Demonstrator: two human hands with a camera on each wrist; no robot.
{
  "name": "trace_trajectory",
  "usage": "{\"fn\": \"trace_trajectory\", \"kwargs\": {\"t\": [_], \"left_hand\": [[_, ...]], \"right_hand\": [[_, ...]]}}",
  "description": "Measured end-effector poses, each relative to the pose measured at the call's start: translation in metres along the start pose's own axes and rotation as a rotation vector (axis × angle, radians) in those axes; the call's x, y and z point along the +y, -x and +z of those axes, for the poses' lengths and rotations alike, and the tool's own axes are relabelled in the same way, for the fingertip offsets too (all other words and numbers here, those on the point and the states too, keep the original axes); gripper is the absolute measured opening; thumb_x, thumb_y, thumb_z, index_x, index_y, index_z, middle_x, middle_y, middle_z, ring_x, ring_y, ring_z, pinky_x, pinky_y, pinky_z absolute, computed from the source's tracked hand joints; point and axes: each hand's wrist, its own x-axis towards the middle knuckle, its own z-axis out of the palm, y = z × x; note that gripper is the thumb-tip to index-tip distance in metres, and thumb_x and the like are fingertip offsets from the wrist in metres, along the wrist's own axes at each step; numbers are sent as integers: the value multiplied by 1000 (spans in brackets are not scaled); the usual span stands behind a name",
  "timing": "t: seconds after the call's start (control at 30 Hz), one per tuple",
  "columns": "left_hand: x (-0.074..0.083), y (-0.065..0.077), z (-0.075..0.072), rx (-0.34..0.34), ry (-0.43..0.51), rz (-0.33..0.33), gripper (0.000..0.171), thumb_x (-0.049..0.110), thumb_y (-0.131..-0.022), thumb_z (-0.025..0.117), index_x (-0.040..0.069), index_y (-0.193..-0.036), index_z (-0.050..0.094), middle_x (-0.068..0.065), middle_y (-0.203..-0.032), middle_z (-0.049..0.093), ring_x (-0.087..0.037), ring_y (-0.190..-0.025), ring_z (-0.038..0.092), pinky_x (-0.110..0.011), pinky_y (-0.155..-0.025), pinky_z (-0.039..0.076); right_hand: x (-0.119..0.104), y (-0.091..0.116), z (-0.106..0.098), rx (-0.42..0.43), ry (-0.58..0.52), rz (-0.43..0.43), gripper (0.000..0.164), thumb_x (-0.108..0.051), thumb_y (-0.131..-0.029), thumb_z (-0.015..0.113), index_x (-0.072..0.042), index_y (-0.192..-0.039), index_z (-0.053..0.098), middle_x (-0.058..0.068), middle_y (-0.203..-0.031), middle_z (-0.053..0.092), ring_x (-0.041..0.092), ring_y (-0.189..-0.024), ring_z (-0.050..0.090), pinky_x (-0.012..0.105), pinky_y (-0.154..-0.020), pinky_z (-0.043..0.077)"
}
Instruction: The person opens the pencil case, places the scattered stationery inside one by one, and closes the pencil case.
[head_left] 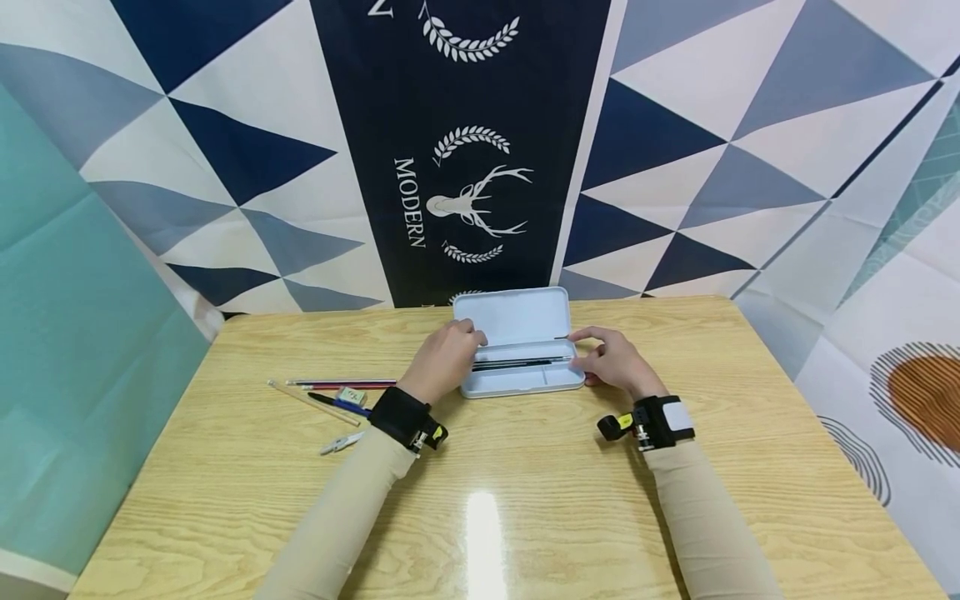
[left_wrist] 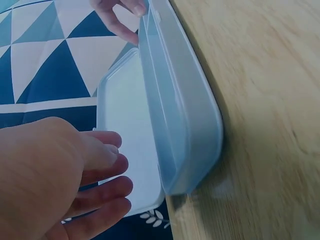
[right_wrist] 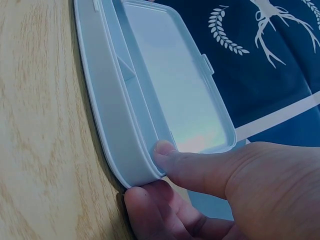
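Note:
A pale blue pencil case lies open at the table's back edge, its lid tipped back toward the patterned cloth. Slim dark pens or refills lie lengthwise in its tray. My right hand grips the right end; in the right wrist view the thumb presses on the rim and the other fingers are low against the outer wall. Over the left end hovers my left hand, its fingers loosely bent. The left wrist view shows nothing between those fingers, which look apart from the case.
Left of the case lie several pencils, a wooden stick, a blue-and-black pen, a small eraser and a grey-white compass-like tool. Patterned cloth hangs right behind the table's back edge.

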Motion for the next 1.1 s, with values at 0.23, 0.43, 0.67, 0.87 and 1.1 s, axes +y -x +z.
{"fn": "trace_trajectory", "kwargs": {"t": [0.23, 0.43, 0.67, 0.87, 1.1], "left_hand": [[-11, 16, -2, 68, 45, -34, 22, -1, -88, 64, 7, -103, 78, -10, -98, 72, -23, -91, 68, -34, -77, 62], [-21, 32, 0, 92, 84, -48, 22, -3, -86, 65, 5, -102, 78, -11, -95, 73, -26, -87, 69, -37, -72, 62], [-31, 53, -3, 61, 53, -84, 17, 1, -88, 67, 7, -101, 77, -10, -94, 72, -24, -88, 69, -36, -75, 62], [-45, 76, -4, 38, 15, -98, 15, 5, -90, 69, 7, -103, 77, -11, -94, 71, -25, -88, 68, -36, -73, 62], [-62, 103, -8, 44, -14, -107, 15, 2, -89, 68, 6, -100, 77, -11, -90, 70, -25, -82, 66, -34, -68, 61]], "right_hand": [[-1, 1, -1, 6, -2, 8, 45, -10, -95, 66, -10, -139, 55, 5, -68, 50, 20, -62, 66, 27, -60, 60], [0, 0, -2, 2, -6, 18, 46, -10, -95, 67, -10, -139, 56, 3, -67, 49, 20, -61, 65, 27, -59, 59], [0, 0, -1, 4, -2, 20, 46, -11, -94, 67, -10, -139, 55, 4, -69, 49, 18, -60, 64, 26, -57, 59], [0, 0, 0, 8, -3, 17, 46, -11, -94, 67, -9, -139, 56, 4, -69, 49, 17, -59, 64, 25, -56, 58], [0, -1, 1, 12, 7, 17, 46, -11, -94, 68, -10, -138, 56, 4, -69, 50, 16, -59, 64, 24, -56, 58]]}}
